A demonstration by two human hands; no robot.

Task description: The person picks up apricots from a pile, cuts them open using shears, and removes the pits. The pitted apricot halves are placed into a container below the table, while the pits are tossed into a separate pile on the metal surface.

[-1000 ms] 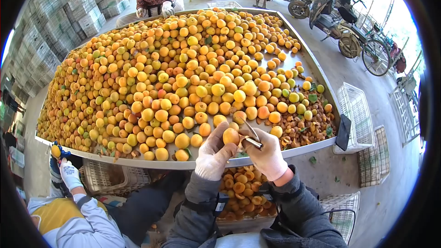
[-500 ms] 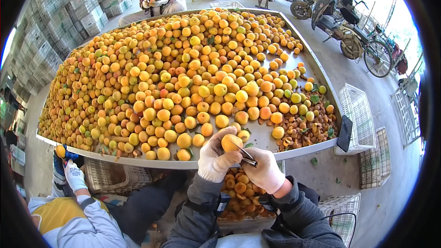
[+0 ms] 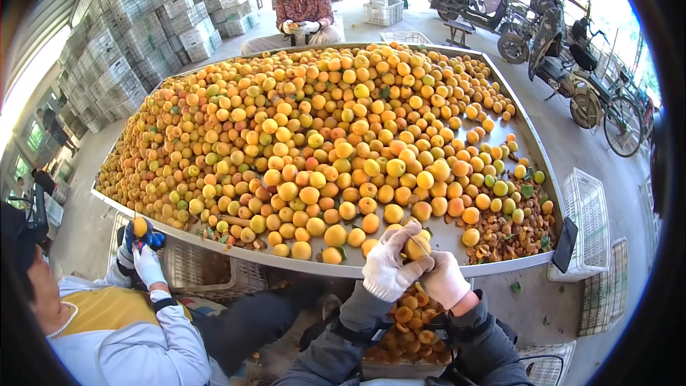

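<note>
My left hand (image 3: 393, 263), in a white glove, is closed around a yellow-orange apricot (image 3: 417, 245) at the near edge of the metal table (image 3: 493, 266). Touching it on the right is my right hand (image 3: 444, 280), also gloved, its fingers closed on the tool seen a moment earlier, now mostly hidden; a thin edge of it shows against the fruit. Behind both hands a large heap of apricots (image 3: 286, 143) covers much of the table. Below them sits a crate of halved apricots (image 3: 411, 325).
A co-worker (image 3: 128, 314) at the left holds an apricot; another person (image 3: 304, 7) sits across the table. Pits and scraps (image 3: 511, 229) lie at the table's right, beside a dark phone-like object (image 3: 564, 244). White crates (image 3: 587, 221) stand on the floor at right.
The whole view has shifted, so the table appears lower and further right. The tool between my hands has become mostly hidden. My left hand still holds the apricot.
</note>
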